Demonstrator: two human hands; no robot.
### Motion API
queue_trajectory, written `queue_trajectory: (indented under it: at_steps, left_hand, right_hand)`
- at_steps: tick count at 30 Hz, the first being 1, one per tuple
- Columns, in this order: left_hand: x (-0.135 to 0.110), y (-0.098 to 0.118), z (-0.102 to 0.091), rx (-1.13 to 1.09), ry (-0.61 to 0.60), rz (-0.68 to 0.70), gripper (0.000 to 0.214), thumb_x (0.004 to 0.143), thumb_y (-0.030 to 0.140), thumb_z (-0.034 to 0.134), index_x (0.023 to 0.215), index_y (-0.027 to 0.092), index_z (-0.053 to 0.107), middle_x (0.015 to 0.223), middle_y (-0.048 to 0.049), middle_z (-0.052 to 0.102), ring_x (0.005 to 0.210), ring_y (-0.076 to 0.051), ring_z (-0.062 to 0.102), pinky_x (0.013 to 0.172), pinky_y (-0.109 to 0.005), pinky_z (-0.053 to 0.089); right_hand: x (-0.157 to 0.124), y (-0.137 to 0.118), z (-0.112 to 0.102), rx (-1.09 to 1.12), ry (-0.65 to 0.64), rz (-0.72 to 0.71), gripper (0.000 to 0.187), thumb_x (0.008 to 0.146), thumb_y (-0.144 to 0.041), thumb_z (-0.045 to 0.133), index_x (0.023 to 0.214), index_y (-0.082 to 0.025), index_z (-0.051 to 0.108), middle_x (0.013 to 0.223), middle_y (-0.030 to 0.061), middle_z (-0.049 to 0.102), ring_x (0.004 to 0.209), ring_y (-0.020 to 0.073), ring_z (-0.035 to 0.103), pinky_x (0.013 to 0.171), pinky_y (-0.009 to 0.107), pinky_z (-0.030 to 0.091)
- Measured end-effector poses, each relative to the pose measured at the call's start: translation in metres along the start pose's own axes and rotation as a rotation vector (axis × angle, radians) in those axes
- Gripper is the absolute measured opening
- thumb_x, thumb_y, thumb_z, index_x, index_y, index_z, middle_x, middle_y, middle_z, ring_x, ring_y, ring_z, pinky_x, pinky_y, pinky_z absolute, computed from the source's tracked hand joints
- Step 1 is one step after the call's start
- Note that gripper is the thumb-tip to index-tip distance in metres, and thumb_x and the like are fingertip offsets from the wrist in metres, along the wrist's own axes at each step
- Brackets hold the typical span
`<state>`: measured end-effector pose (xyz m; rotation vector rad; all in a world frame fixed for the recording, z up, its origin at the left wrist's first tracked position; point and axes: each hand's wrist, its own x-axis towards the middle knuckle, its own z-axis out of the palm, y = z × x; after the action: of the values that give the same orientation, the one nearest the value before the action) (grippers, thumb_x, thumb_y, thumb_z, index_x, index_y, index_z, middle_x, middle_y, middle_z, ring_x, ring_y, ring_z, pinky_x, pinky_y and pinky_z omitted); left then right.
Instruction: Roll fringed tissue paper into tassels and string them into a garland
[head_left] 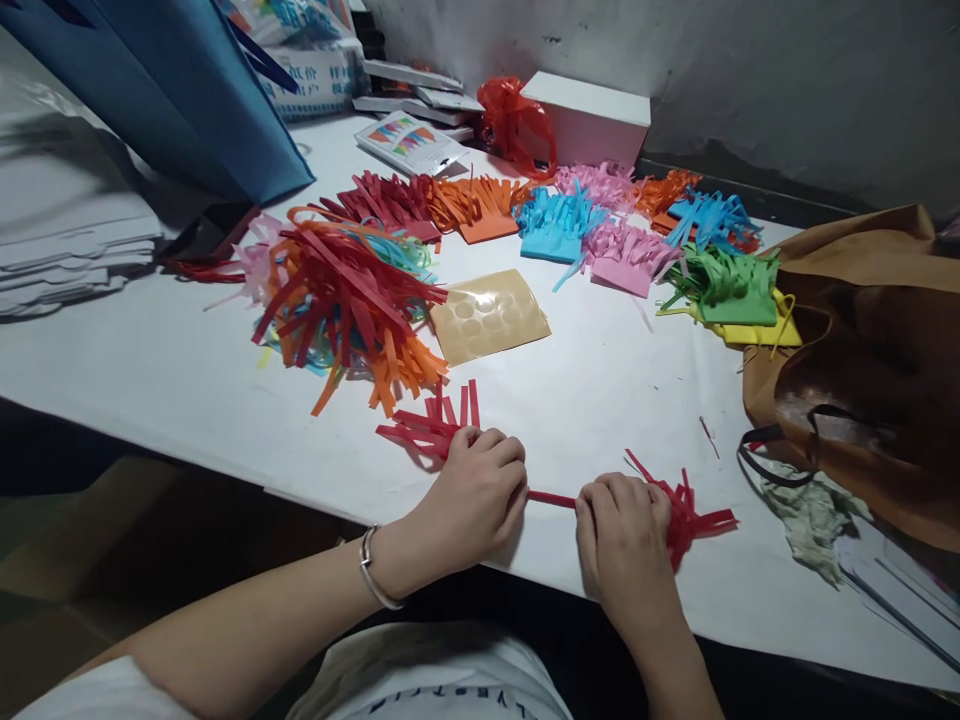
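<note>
My left hand and my right hand are both closed on one piece of red fringed paper near the table's front edge. A thin rolled red band runs between the two fists. Cut red strips fan out past my left hand and past my right hand. A bracelet sits on my left wrist. Both hands rest on the white table.
A heap of red, orange and blue strips lies at left. A tan sheet with round sticker spots is in the middle. Fringed paper bundles in several colours line the back. A brown bag sits right, a blue bag back left.
</note>
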<state>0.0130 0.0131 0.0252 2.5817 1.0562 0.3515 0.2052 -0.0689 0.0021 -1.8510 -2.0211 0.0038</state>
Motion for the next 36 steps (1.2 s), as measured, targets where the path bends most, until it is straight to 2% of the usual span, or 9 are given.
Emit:
queue_trajectory:
  at_steps: [4,11,14,17,23,26,28,31,36]
  left_hand:
    - [0.005,0.003,0.003,0.173,0.008,0.012,0.009,0.087,0.017,0.059,0.079,0.017,0.063,0.096,-0.0065,0.065,0.091,-0.025,0.053,0.082,-0.044,0.035]
    - [0.005,0.001,0.009,0.322,0.044,0.393,0.021,0.092,0.013,0.059,0.072,0.019,0.065,0.082,-0.0024,0.061,0.089,-0.022,0.051,0.107,-0.056,0.021]
    - [0.013,0.003,0.009,0.349,0.031,0.457,0.020,0.091,0.015,0.061,0.072,0.017,0.065,0.080,-0.0037,0.060,0.084,-0.022,0.051,0.096,-0.048,0.033]
    - [0.019,0.003,0.004,0.249,-0.034,0.361,0.013,0.087,0.016,0.064,0.075,0.016,0.067,0.082,-0.0052,0.063,0.081,-0.021,0.053,0.077,-0.038,0.039]
    - [0.004,0.006,-0.009,-0.341,-0.105,0.129,0.021,0.094,0.018,0.050,0.096,0.015,0.071,0.093,-0.0086,0.069,0.084,-0.017,0.061,0.076,-0.030,0.045]
    - [-0.003,0.015,-0.016,-0.782,-0.295,-0.094,0.032,0.098,0.037,0.051,0.101,0.014,0.073,0.081,-0.0053,0.070,0.070,-0.014,0.059,0.063,-0.023,0.044]
    - [-0.004,0.022,-0.018,-1.093,-0.458,-0.266,0.039,0.092,0.048,0.060,0.093,0.012,0.074,0.066,-0.0012,0.064,0.054,-0.009,0.049,0.051,-0.020,0.035]
    - [-0.004,0.034,-0.017,-1.526,-0.620,-0.464,0.037,0.077,0.049,0.077,0.084,0.013,0.071,0.068,-0.0009,0.065,0.049,-0.006,0.046,0.046,-0.018,0.033]
    - [-0.006,0.054,-0.012,-1.745,-0.612,-0.471,0.028,0.066,0.034,0.088,0.076,0.014,0.071,0.070,-0.0016,0.066,0.061,-0.008,0.055,0.056,-0.018,0.041]
  right_hand:
    - [0.004,-0.002,0.002,-0.037,0.008,0.057,0.011,0.091,-0.018,0.054,0.081,-0.021,0.056,0.084,0.0033,0.059,0.085,0.0224,0.053,0.092,0.046,0.031]
    - [0.003,-0.006,0.001,0.063,0.041,-0.167,0.017,0.091,-0.008,0.052,0.097,-0.020,0.062,0.093,0.0030,0.065,0.091,0.0195,0.057,0.106,0.048,0.027]
    - [0.005,-0.009,0.003,0.045,0.083,-0.218,0.013,0.092,-0.013,0.055,0.099,-0.018,0.063,0.092,0.0043,0.067,0.089,0.0192,0.057,0.108,0.049,0.028]
    - [0.006,-0.010,0.004,0.003,0.112,-0.259,0.010,0.094,-0.015,0.055,0.096,-0.018,0.064,0.087,0.0041,0.067,0.085,0.0180,0.058,0.106,0.048,0.030]
    - [-0.002,-0.006,-0.008,0.062,0.255,-0.334,0.017,0.095,-0.008,0.052,0.101,-0.016,0.066,0.086,0.0036,0.070,0.084,0.0171,0.061,0.104,0.047,0.036]
    - [-0.008,-0.008,-0.026,0.100,0.314,-0.369,0.019,0.093,-0.007,0.056,0.106,-0.015,0.066,0.088,0.0038,0.072,0.087,0.0181,0.064,0.104,0.048,0.037]
    - [-0.012,-0.010,-0.039,0.131,0.355,-0.386,0.021,0.091,-0.005,0.058,0.108,-0.015,0.067,0.089,0.0042,0.073,0.088,0.0188,0.064,0.103,0.049,0.037]
    - [-0.017,-0.010,-0.053,0.223,0.408,-0.388,0.027,0.089,-0.002,0.061,0.112,-0.014,0.066,0.090,0.0051,0.073,0.088,0.0194,0.065,0.101,0.050,0.039]
    - [-0.029,-0.006,-0.063,0.348,0.451,-0.340,0.029,0.087,0.000,0.059,0.110,-0.017,0.066,0.089,0.0034,0.073,0.087,0.0183,0.067,0.099,0.049,0.043]
